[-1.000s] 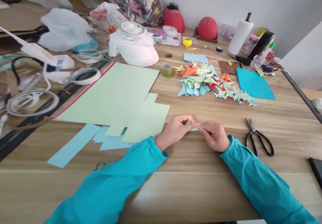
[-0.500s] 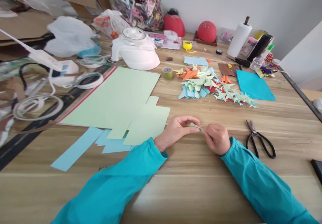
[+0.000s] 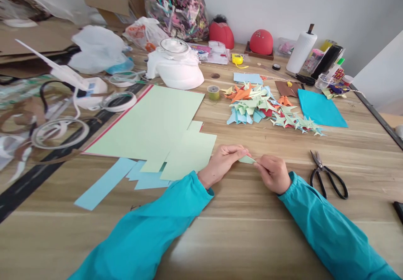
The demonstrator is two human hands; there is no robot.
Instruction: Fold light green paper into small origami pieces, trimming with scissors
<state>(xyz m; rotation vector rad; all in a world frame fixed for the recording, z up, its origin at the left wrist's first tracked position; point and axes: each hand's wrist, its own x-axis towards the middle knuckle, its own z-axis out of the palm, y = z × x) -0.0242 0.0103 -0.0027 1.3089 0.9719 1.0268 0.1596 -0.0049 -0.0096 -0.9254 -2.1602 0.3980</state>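
Both of my hands meet over the wooden table (image 3: 245, 213) near its middle. My left hand (image 3: 223, 163) and my right hand (image 3: 273, 172) each pinch an end of a small folded piece of pale green paper (image 3: 246, 159), held just above the tabletop. The fingers of both hands are closed on it. Teal sleeves cover both forearms. A large pale green sheet (image 3: 151, 124) with cut steps lies just left of my left hand, over light blue strips (image 3: 105, 183).
Black scissors (image 3: 329, 174) lie to the right of my right hand. A heap of folded paper shapes (image 3: 267, 108) and a teal sheet (image 3: 321, 108) lie further back. Tape rolls (image 3: 59, 131), a white container (image 3: 176, 64), bags and boxes crowd the left and back.
The small green piece has turned a little between my fingers, and its pale face shows more. The camera has drifted slightly, so everything sits a bit further right and lower.
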